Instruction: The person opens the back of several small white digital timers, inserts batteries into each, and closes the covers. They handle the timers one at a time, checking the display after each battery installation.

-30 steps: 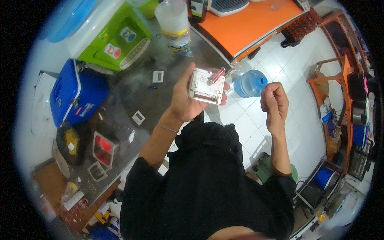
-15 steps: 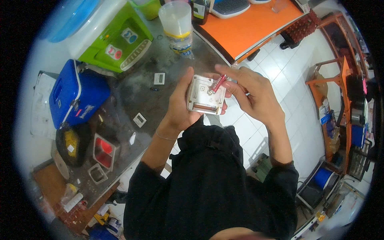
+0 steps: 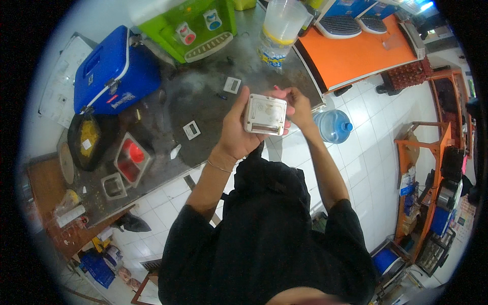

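My left hand [image 3: 235,124] is wrapped round a square white plastic device [image 3: 266,113], held back side up with a long battery slot showing along its lower edge. Just past the device's upper right corner, the fingertips of my right hand [image 3: 301,105] pinch a small red battery [image 3: 277,88], mostly hidden by the fingers. Two small white digital units lie on the dark counter to the left: one unit [image 3: 232,85] farther off, another unit [image 3: 191,130] nearer. A small dark cylinder [image 3: 222,96] rests by the farther one, and a white plastic piece [image 3: 175,151] by the nearer.
The dark counter [image 3: 168,96] carries a blue cooler box [image 3: 119,76], a green-fronted dispenser [image 3: 195,25], a plastic container [image 3: 282,25] and metal trays [image 3: 133,158]. An orange tabletop [image 3: 351,58] adjoins it. A large blue water bottle [image 3: 333,126] stands on the tiled floor.
My right hand has moved away from over the device toward the counter's edge, taking the red battery along. The view has shifted, bringing the blue water bottle into sight.
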Demonstrator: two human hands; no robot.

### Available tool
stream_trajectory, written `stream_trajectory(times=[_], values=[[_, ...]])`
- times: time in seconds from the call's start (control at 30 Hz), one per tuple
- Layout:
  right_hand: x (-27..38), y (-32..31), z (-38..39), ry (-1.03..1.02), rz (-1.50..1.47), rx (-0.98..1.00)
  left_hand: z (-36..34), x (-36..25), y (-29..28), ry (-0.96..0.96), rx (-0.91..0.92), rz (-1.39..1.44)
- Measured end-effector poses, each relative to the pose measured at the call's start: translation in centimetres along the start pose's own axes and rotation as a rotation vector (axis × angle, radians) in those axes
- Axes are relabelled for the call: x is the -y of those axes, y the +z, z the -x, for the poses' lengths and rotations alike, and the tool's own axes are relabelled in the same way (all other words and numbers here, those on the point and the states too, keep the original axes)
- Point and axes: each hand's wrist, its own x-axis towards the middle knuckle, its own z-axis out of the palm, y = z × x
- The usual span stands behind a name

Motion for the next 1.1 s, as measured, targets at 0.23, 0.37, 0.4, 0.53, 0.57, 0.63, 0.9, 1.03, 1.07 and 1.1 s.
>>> stream_trajectory(times=[0.23, 0.37, 0.4, 0.53, 0.57, 0.63, 0.9, 1.03, 1.07, 1.1], values=[[1.8, -1.6, -0.1, 0.075, -0.213, -0.5, -0.4, 1.6, 1.6, 0.131, -0.068, -0.103], [6.7, -8.3, 2.2, 0.267, -0.6, -0.544, -2.3, 3.3, 3.7, 0.188, -0.019, -0.158], [7.7, -9.5, 3.0, 0.246, -0.533, -0.569, -2.8, 3.8, 4.3, 0.167, 0.003, -0.182], [11.1, -12.0, 5.7, 0.135, -0.403, -0.826, -4.9, 6.9, 7.4, 0.181, 0.061, -0.273], [11.7, -12.4, 6.2, 0.09, -0.386, -0.917, -5.4, 7.8, 8.1, 0.184, 0.095, -0.269], [12.5, -13.7, 7.6, 0.079, -0.52, -0.956, -6.4, 9.6, 9.4, 0.181, 0.163, -0.27], [8.3, -17.6, 17.7, 0.489, -0.644, -0.997, -8.2, 15.8, 12.9, -0.079, 0.265, -0.155], [6.8, -17.5, 25.5, 0.804, -0.756, -0.934, -8.3, 18.9, 14.2, -0.229, 0.396, -0.087], [6.8, -17.5, 27.3, 0.846, -0.793, -0.942, -8.2, 19.9, 14.5, -0.247, 0.4, -0.095], [6.9, -17.6, 28.7, 0.956, -0.82, -0.97, -7.9, 20.9, 14.9, -0.268, 0.404, -0.106]])
